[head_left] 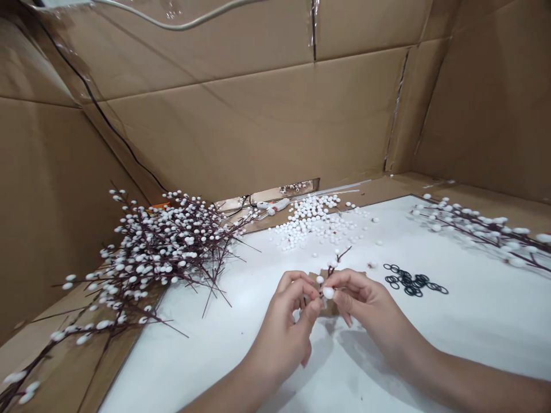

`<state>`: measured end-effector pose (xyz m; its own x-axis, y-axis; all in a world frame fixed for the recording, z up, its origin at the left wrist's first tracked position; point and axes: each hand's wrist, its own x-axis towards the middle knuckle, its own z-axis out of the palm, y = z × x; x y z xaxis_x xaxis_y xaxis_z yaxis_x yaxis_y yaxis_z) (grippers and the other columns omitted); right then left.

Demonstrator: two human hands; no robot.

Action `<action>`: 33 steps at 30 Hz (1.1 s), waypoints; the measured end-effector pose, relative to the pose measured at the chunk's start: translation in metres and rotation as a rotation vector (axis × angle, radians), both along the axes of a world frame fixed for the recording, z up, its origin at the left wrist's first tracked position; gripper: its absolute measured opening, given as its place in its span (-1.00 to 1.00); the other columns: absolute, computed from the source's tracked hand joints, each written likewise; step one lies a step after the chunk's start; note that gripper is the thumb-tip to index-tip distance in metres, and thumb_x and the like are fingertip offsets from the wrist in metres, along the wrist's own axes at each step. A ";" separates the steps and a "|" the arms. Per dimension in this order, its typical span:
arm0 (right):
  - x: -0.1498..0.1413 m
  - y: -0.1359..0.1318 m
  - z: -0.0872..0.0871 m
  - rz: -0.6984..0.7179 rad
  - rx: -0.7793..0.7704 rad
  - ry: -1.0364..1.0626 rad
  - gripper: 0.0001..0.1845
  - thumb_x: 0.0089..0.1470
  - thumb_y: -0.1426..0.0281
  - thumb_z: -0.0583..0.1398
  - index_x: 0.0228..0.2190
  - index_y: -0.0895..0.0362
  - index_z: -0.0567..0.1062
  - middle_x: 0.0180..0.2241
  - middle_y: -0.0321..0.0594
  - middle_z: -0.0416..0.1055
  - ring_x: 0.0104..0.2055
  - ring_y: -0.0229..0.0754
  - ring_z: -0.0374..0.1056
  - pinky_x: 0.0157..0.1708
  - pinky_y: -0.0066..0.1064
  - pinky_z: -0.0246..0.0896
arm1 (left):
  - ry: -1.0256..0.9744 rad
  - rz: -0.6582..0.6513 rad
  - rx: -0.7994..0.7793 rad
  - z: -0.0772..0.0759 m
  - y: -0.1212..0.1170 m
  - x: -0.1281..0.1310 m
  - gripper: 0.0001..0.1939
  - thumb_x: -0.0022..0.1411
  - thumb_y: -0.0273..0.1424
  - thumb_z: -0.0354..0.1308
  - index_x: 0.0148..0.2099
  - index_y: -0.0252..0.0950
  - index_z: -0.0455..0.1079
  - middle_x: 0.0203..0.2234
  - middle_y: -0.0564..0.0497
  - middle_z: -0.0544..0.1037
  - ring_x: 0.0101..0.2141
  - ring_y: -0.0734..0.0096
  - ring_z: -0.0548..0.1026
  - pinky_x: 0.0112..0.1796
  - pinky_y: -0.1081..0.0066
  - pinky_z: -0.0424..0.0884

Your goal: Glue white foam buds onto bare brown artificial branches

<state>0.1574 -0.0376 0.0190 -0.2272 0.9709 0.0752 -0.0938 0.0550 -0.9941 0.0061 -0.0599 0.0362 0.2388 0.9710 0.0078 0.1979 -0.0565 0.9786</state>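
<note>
My left hand [286, 324] and my right hand [361, 304] meet over a white board [473, 327], their fingertips close together. Between them stands a small dark twig [338, 258] with white foam buds. My right hand pinches one round white bud [328, 293] at the twig, and my left fingers hold the twig's lower part, which they partly hide. A scrap of brown cardboard [329, 308] shows behind my fingers.
A large heap of budded branches [159, 258] lies at left, and another branch [482, 229] lies at right. Loose white foam balls [312, 221], black rubber rings [408, 282] and a glue gun [273, 205] sit beyond my hands. Cardboard walls [215, 115] surround the board.
</note>
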 end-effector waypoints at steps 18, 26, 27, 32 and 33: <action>-0.004 -0.003 0.000 -0.024 -0.021 0.060 -0.80 -0.17 0.23 0.25 -0.52 0.11 0.50 -0.72 -0.41 0.16 -0.65 -0.36 0.05 -0.57 -0.46 0.10 | -0.020 0.076 0.061 0.011 -0.002 0.003 -0.78 0.09 -0.29 0.11 -0.52 -0.31 0.32 -0.27 -0.05 0.28 -0.59 0.61 0.29 -0.76 0.60 0.16; -0.003 -0.003 -0.003 -0.040 -0.049 0.051 -0.84 -0.17 0.27 0.26 -0.52 0.11 0.55 -0.74 -0.40 0.17 -0.65 -0.34 0.08 -0.58 -0.46 0.10 | 0.007 0.066 0.103 0.012 -0.004 0.002 -0.80 0.11 -0.32 0.09 -0.51 -0.29 0.32 -0.28 -0.05 0.29 -0.59 0.60 0.30 -0.75 0.59 0.16; -0.003 -0.003 -0.004 -0.043 -0.046 0.040 -0.84 -0.17 0.27 0.26 -0.52 0.11 0.55 -0.75 -0.41 0.16 -0.66 -0.35 0.07 -0.58 -0.45 0.11 | 0.017 0.061 0.104 0.012 -0.004 0.002 -0.81 0.12 -0.32 0.08 -0.50 -0.29 0.32 -0.28 -0.05 0.29 -0.58 0.59 0.30 -0.75 0.59 0.16; -0.003 -0.002 -0.005 -0.048 -0.057 0.037 -0.83 -0.20 0.26 0.28 -0.52 0.10 0.56 -0.76 -0.41 0.16 -0.64 -0.32 0.11 -0.55 -0.42 0.14 | 0.045 0.042 0.123 0.009 -0.004 0.000 -0.82 0.14 -0.35 0.04 -0.48 -0.29 0.27 -0.25 -0.06 0.27 -0.56 0.58 0.28 -0.76 0.62 0.14; -0.004 -0.002 -0.006 -0.048 -0.060 0.037 -0.83 -0.21 0.25 0.28 -0.52 0.09 0.56 -0.76 -0.40 0.17 -0.63 -0.31 0.13 -0.55 -0.42 0.14 | 0.051 0.039 0.127 0.009 -0.003 0.000 -0.83 0.14 -0.36 0.04 -0.48 -0.29 0.26 -0.24 -0.06 0.27 -0.57 0.60 0.27 -0.77 0.62 0.12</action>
